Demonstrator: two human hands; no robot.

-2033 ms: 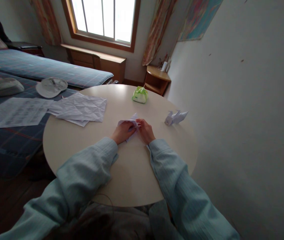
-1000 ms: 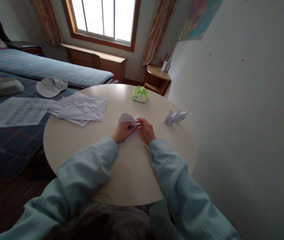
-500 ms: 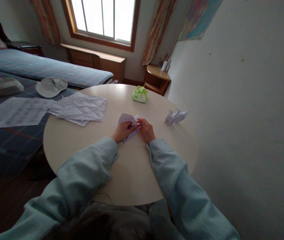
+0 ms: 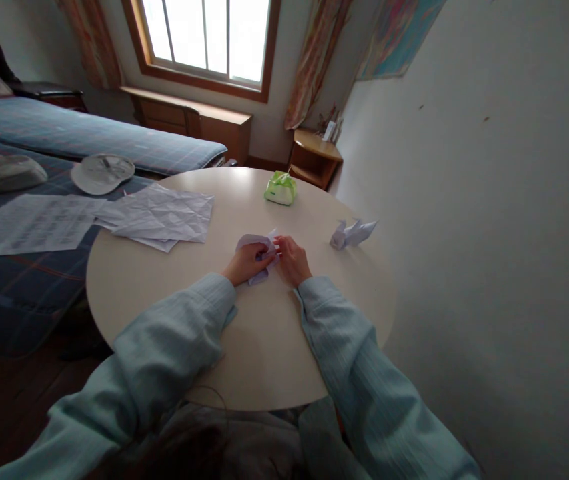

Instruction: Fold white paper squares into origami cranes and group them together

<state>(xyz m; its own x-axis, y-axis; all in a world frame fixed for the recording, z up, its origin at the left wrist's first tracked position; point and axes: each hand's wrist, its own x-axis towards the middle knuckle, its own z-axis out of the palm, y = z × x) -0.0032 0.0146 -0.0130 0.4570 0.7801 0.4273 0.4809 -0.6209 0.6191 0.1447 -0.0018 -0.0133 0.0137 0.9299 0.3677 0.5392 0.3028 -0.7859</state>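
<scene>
Head view, with the green packet as the landmark: the piece of folded paper is nearer the person than the packet and slightly to its left, low over the round table. The paper is white with a pale lilac tint, plain on the parts that show, and bent into several layers. A broad, rounded flap curves up at its upper left, a small pointed tip sticks out at the top near the fingers, and another flap hangs out below toward the person. Its middle is covered by fingers, so the full shape of the folds cannot be told.

The left hand holds the paper, thumb and fingers closed around its middle. The right hand is curled, its fingertips drawn close together at the paper's right end, just beside the left fingertips; whether they grip it or only touch it, I cannot tell. Both wrists come out of light blue sleeves.

To the right of the packet and nearer the person, a white paper figure stands on the table, with upright points and a long tapering end. To the packet's left lie creased sheets, and farther left are printed sheets and a pale cap.
</scene>
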